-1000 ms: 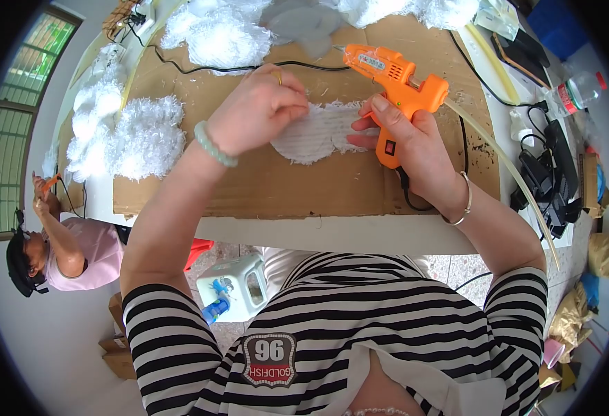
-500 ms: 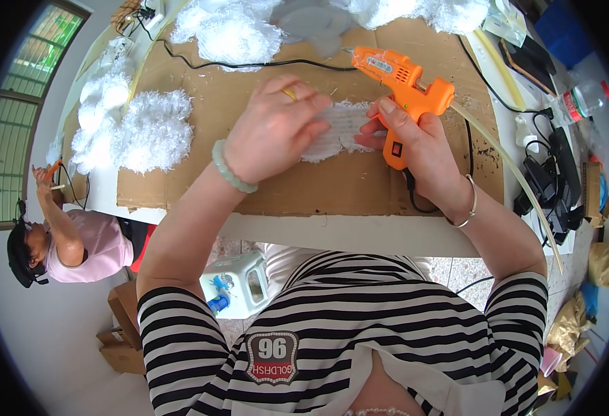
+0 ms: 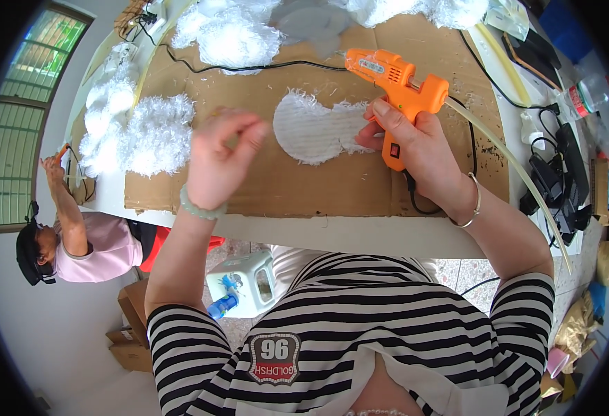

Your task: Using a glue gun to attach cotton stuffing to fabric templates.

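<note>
One orange glue gun (image 3: 400, 89) in my right hand (image 3: 419, 142), fingers closed round the handle, nozzle (image 3: 342, 54) up and toward the left. Long pale glue stick (image 3: 519, 165) trails out of its rear, over the right side of the worktop (image 3: 283, 232).

White piece (image 3: 318, 130) lies on the cardboard (image 3: 249, 191) in front of me, ribbed face up, rounded end to the left, shaggy edges. Its right end runs in by my right fingertips; cannot tell whether they touch it.

Left hand (image 3: 222, 159) raised just left of the piece, apart from it. Thumb and fingers curled close together, but blurred; cannot tell whether a strand or anything else is between them.

Risks, as I judge them: black cable (image 3: 270, 66) runs close by the nozzle; if the gun dips while hot, the tip could mark it. A drip could land on the cardboard or mat the white fibres. The stick could snag at the worktop's edge and twist the gun. Nothing visibly pins the piece's left end, so a tug at the right could skew it. Loose fibres could cling to any glue on my fingers.
</note>
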